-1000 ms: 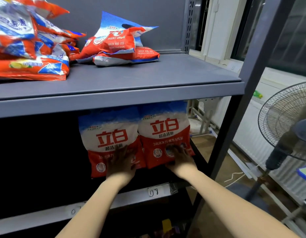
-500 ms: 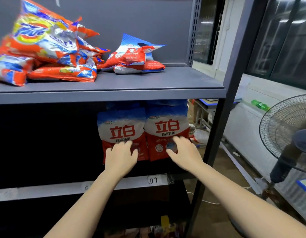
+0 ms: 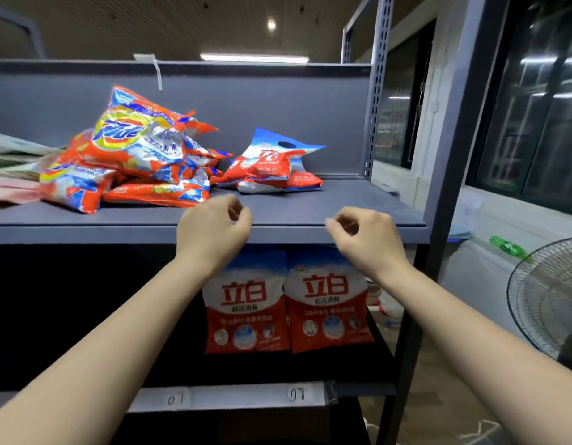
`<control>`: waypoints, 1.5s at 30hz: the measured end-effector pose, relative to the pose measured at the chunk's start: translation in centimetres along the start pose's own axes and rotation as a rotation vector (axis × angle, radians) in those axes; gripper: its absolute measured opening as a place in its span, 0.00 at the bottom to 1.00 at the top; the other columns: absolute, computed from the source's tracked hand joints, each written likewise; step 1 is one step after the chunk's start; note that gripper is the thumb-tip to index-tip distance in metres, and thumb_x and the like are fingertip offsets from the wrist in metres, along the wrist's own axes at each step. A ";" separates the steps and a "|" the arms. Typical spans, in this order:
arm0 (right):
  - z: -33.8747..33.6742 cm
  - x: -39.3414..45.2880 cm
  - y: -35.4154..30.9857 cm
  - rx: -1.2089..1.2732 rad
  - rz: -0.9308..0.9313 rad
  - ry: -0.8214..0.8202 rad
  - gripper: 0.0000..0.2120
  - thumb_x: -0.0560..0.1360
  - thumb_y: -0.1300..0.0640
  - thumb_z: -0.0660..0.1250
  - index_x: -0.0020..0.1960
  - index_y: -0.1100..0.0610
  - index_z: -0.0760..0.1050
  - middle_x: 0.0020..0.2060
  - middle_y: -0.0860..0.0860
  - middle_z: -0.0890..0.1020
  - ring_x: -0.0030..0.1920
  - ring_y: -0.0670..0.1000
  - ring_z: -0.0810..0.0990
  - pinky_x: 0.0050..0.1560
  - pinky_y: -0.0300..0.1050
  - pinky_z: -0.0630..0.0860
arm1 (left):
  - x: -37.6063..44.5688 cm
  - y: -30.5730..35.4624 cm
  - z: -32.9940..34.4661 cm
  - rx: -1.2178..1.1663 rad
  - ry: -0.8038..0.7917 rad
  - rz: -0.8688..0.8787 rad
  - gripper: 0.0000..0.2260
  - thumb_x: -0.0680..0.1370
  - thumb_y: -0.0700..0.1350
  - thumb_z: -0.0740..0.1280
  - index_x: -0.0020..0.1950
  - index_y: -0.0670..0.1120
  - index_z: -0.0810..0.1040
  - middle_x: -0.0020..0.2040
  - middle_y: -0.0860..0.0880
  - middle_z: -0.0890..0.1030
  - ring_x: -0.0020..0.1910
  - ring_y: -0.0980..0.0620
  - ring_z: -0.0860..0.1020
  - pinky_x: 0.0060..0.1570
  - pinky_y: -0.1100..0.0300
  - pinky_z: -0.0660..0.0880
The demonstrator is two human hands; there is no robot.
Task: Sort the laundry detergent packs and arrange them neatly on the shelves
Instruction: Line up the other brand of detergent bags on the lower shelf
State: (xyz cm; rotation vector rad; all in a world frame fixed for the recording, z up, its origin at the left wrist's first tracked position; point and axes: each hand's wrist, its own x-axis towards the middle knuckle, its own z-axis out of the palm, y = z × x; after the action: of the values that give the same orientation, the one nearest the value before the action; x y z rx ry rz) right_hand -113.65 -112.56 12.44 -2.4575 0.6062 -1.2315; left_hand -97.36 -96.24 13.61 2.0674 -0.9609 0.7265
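Note:
Two red-and-white detergent packs stand upright side by side on the lower shelf point(image 3: 233, 398), the left pack point(image 3: 246, 313) touching the right pack point(image 3: 326, 309). On the upper shelf point(image 3: 310, 232) lies a heap of orange packs point(image 3: 133, 155), and beside it a small stack of red-and-white packs point(image 3: 271, 165). My left hand point(image 3: 214, 232) and my right hand point(image 3: 364, 239) hover at the upper shelf's front edge. Both have loosely curled fingers and hold nothing.
A grey upright post point(image 3: 445, 175) bounds the shelf on the right. A standing fan point(image 3: 547, 303) is at the far right, with a green bottle point(image 3: 507, 247) on a ledge behind it. Flat pale packs point(image 3: 11, 175) lie at the upper shelf's left end.
Both hands have left the two standing packs on the lower shelf and risen to the upper shelf's front edge. The view has tilted upward.

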 end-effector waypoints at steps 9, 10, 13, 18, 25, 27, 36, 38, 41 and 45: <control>4.1 11.7 1.3 -0.003 0.237 -0.125 0.06 0.73 0.49 0.64 0.42 0.49 0.76 0.46 0.51 0.83 0.51 0.54 0.78 0.50 0.45 0.73 | 12.1 -3.0 3.0 -0.114 -0.177 -0.070 0.14 0.76 0.52 0.60 0.57 0.46 0.76 0.51 0.47 0.81 0.49 0.46 0.77 0.50 0.52 0.74; 4.8 12.8 1.5 0.006 0.260 -0.133 0.05 0.73 0.49 0.64 0.43 0.50 0.76 0.46 0.51 0.82 0.51 0.54 0.77 0.49 0.44 0.72 | 13.4 -3.3 3.8 -0.133 -0.187 -0.081 0.15 0.77 0.52 0.60 0.58 0.46 0.75 0.52 0.46 0.80 0.49 0.47 0.76 0.48 0.54 0.72; 6.8 15.6 2.1 0.041 0.324 -0.144 0.05 0.73 0.52 0.64 0.44 0.52 0.77 0.48 0.51 0.82 0.50 0.53 0.77 0.46 0.42 0.70 | 16.9 -4.0 6.1 -0.157 -0.216 -0.124 0.15 0.77 0.51 0.60 0.57 0.44 0.76 0.56 0.45 0.79 0.48 0.49 0.72 0.45 0.58 0.65; 9.5 19.9 3.0 0.005 0.449 -0.189 0.12 0.74 0.51 0.63 0.44 0.60 0.77 0.44 0.56 0.82 0.46 0.57 0.78 0.44 0.46 0.73 | 21.2 -5.2 9.3 -0.141 -0.341 -0.233 0.17 0.78 0.51 0.59 0.58 0.40 0.75 0.60 0.41 0.77 0.55 0.43 0.74 0.47 0.57 0.65; 13.2 23.4 4.7 0.148 0.542 -0.272 0.27 0.76 0.39 0.61 0.60 0.60 0.76 0.58 0.56 0.78 0.57 0.56 0.76 0.56 0.46 0.71 | 23.9 -7.0 12.1 -0.099 -0.527 -0.239 0.20 0.82 0.51 0.54 0.67 0.41 0.72 0.68 0.39 0.72 0.65 0.42 0.71 0.59 0.56 0.66; 13.7 23.4 5.3 0.205 0.577 -0.281 0.27 0.74 0.39 0.63 0.62 0.59 0.76 0.60 0.56 0.78 0.59 0.56 0.77 0.61 0.48 0.72 | 24.3 -7.4 12.7 -0.151 -0.562 -0.246 0.22 0.81 0.55 0.54 0.71 0.45 0.69 0.70 0.43 0.70 0.67 0.44 0.70 0.63 0.57 0.64; 11.5 24.3 4.7 0.276 0.740 -0.305 0.13 0.66 0.58 0.74 0.48 0.58 0.74 0.39 0.51 0.80 0.38 0.49 0.78 0.39 0.41 0.75 | 25.7 -7.6 13.3 -0.186 -0.558 -0.420 0.41 0.70 0.69 0.64 0.72 0.40 0.65 0.70 0.43 0.69 0.66 0.42 0.70 0.61 0.53 0.66; 10.5 23.8 4.6 0.358 0.808 -0.400 0.12 0.67 0.62 0.71 0.50 0.59 0.79 0.42 0.54 0.84 0.41 0.53 0.82 0.49 0.48 0.79 | 25.7 -7.3 13.3 -0.205 -0.579 -0.428 0.38 0.72 0.67 0.63 0.71 0.40 0.68 0.70 0.43 0.70 0.65 0.42 0.70 0.60 0.54 0.66; 8.6 22.6 5.0 0.415 0.868 -0.473 0.05 0.68 0.66 0.66 0.41 0.59 0.79 0.34 0.55 0.84 0.34 0.53 0.82 0.51 0.50 0.79 | 25.3 -6.5 13.5 -0.239 -0.593 -0.460 0.31 0.73 0.62 0.65 0.67 0.41 0.72 0.66 0.43 0.73 0.56 0.44 0.73 0.53 0.56 0.67; 5.8 21.1 5.7 0.495 0.898 -0.383 0.07 0.72 0.69 0.60 0.41 0.62 0.76 0.37 0.59 0.82 0.37 0.57 0.81 0.49 0.53 0.80 | 23.8 -4.4 13.7 -0.467 -0.647 -0.533 0.19 0.71 0.57 0.69 0.52 0.44 0.78 0.43 0.47 0.83 0.40 0.49 0.80 0.39 0.59 0.71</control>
State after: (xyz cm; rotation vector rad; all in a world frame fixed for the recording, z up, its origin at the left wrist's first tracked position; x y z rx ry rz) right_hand -98.84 -127.58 20.72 -1.6124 0.9836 -0.4522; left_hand -77.98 -114.63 21.41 2.0051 -0.7445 -0.4360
